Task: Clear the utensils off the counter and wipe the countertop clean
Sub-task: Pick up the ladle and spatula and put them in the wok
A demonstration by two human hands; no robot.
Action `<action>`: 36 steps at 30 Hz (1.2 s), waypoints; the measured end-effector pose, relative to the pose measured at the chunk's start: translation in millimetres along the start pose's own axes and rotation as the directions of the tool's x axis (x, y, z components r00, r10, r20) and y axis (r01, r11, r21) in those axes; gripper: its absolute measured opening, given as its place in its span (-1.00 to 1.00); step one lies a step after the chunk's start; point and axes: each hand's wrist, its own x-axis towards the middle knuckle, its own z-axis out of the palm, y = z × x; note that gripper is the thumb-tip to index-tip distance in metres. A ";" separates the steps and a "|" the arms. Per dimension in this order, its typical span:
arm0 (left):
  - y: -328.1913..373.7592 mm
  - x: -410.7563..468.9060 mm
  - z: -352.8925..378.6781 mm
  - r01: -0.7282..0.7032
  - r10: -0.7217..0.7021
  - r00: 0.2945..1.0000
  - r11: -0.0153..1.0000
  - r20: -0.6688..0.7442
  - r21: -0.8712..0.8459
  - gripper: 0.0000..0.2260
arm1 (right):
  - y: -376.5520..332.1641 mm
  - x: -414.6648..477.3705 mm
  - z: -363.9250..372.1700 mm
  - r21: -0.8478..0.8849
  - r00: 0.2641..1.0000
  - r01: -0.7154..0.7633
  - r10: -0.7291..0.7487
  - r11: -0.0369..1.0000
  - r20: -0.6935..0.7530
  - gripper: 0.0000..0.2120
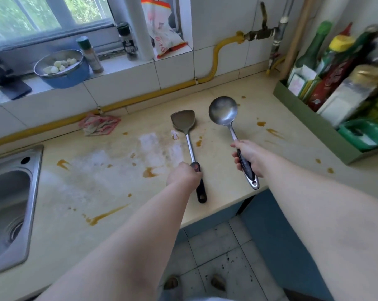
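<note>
**Steel utensils gripped in both hands over a stained countertop**

Cream-coloured countertop (216,187), spattered with orange-brown sauce stains (149,172) and pale smeared patches toward its middle; the left hand (183,175) is closed round the black handle of a spatula (189,146), whose flat blade lies toward the back wall and whose handle end points at the front edge; whether the blade rests on the surface or sits just above it cannot be told; the right hand (246,157) is wrapped round the dark handle of a steel ladle (224,112), bowl facing up and pointing toward the back, handle tip reaching past the hand toward the front edge near the counter's front corner; the ladle lies just to the right of the spatula, the two apart; a crumpled pink-and-white rag (99,124) sits at the back edge against the yellow gas hose (140,97), left of the spatula; a stainless sink (12,205) is set into the left end; a green tray of bottles (309,118) stands along the right edge; on the windowsill a blue bowl (63,71) holds peeled garlic, with spice jars (90,54) beside it.
</note>
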 end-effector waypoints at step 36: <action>0.0 -70.4 -33.7 -0.180 0.185 0.982 0.842 -0.041 -0.509 -0.89 | 49.4 -79.0 9.0 -0.032 0.926 0.115 -0.119 0.993 -0.357 -0.84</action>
